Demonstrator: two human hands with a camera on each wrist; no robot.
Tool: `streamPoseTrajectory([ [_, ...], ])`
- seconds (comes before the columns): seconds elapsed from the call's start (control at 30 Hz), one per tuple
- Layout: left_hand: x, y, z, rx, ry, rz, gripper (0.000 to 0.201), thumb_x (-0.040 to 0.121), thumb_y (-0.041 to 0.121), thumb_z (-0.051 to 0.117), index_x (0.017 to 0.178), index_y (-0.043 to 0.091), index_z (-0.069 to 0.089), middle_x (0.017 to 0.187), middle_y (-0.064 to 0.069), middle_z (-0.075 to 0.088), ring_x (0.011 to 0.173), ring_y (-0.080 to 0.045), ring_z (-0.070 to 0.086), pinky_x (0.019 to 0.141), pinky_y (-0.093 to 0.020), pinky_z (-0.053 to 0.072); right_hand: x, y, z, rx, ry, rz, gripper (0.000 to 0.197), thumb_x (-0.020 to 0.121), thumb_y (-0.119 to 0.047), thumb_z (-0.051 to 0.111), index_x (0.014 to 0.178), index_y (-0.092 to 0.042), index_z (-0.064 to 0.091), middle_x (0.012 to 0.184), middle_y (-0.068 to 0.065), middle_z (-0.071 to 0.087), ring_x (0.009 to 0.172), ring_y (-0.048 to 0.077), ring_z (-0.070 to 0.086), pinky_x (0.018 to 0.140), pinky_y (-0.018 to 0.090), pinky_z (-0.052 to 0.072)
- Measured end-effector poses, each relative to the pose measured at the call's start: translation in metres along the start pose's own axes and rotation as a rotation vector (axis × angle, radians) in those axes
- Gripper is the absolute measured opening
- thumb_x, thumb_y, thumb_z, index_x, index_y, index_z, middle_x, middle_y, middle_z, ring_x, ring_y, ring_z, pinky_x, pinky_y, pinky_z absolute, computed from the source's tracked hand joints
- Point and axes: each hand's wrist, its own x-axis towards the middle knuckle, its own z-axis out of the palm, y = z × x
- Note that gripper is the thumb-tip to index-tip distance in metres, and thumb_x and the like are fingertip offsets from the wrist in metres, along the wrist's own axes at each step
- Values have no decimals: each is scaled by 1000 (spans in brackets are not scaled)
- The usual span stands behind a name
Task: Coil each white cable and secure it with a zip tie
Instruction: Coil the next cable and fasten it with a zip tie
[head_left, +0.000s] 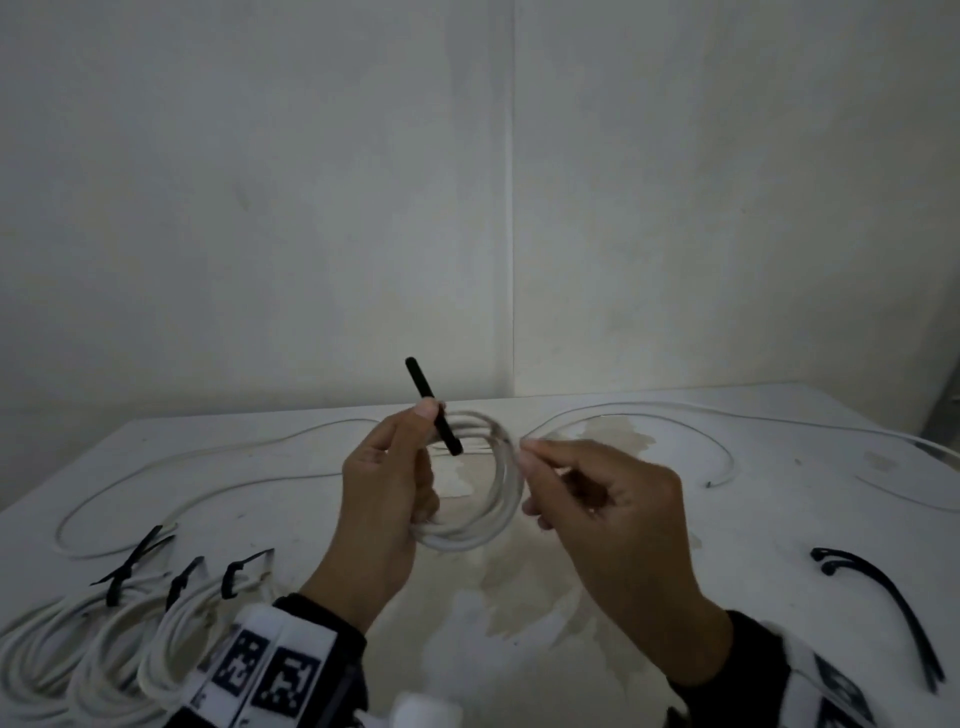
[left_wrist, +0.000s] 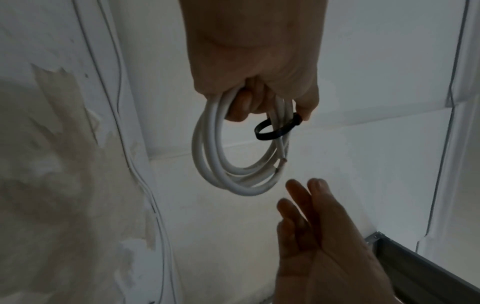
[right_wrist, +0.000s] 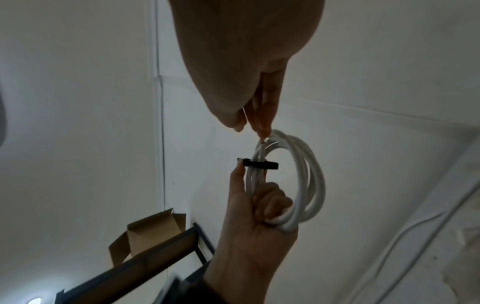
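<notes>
Head view shows my left hand (head_left: 387, 512) curled round one side of the coiled white cable (head_left: 480, 519), lifted above the table (head_left: 753, 519), with my thumb pressing the black zip tie (head_left: 435, 408) against the strands; the tie already makes a loose ring round them, its tail sticking up and away from me. My right hand (head_left: 608, 512) sits just beside the coil's other side, thumb and forefinger pinched together at a thin white bit by the strands, probably a cable end, though I cannot tell for sure; in the left wrist view its other fingers (left_wrist: 298, 197) look relaxed and straight. I judge the step is cinching the tie, and to do it well I should tuck both cut ends (left_wrist: 281, 158) inside the ring first, keep my left fingers bunching the turns so none springs out, then take the tail with my right hand and pull straight through the head until it is snug, not crushing. Three tied coils (head_left: 98, 639) lie at my near left, spare zip ties (head_left: 883, 597) at my right, and loose cables (head_left: 675, 410) trail across the far side of the table, so more remain
</notes>
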Motion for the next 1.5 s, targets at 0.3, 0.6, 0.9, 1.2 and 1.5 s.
streamPoseTrajectory([
  [0.3, -13, 1, -1, 185, -133, -24, 26, 64, 34, 63, 79, 14, 70, 37, 10, 27, 33, -4, 21, 35, -14, 23, 35, 12, 6, 52, -412, 316, 14, 88, -24, 56, 83, -28, 68, 79, -6, 57, 70, 7, 53, 64, 11, 37],
  [0.6, -22, -4, 1, 296, -153, -28, 12, 83, 17, 60, 79, 10, 69, 31, 8, 43, 31, -4, 22, 35, -17, 24, 44, 4, 6, 74, -479, 351, 26, 87, -19, 62, 67, -1, 61, 63, 18, 58, 58, 24, 48, 58, 32, 41],
  [0.9, -29, -15, 4, 345, -149, 12, 16, 80, 14, 65, 66, 8, 67, 31, 9, 42, 29, -3, 31, 36, -13, 26, 58, 3, 5, 131, -326, 466, 17, 89, -16, 57, 73, -14, 56, 57, 1, 63, 46, 9, 57, 48, 19, 49],
  [1.2, -24, -9, 2, 259, -265, -136, 39, 95, 32, 40, 65, 12, 55, 42, 8, 29, 36, -7, 25, 42, -21, 32, 47, 10, 4, 98, -364, 425, 17, 81, -10, 67, 68, -18, 60, 64, 1, 65, 61, 12, 62, 66, 30, 53],
  [1.5, -18, 0, -2, 561, -373, 69, 37, 93, 35, 37, 57, 27, 45, 44, 12, 38, 38, -2, 32, 45, -19, 31, 44, 12, 1, 63, -277, 351, 20, 78, -8, 70, 65, -22, 63, 55, -9, 65, 58, 13, 64, 63, 31, 54],
])
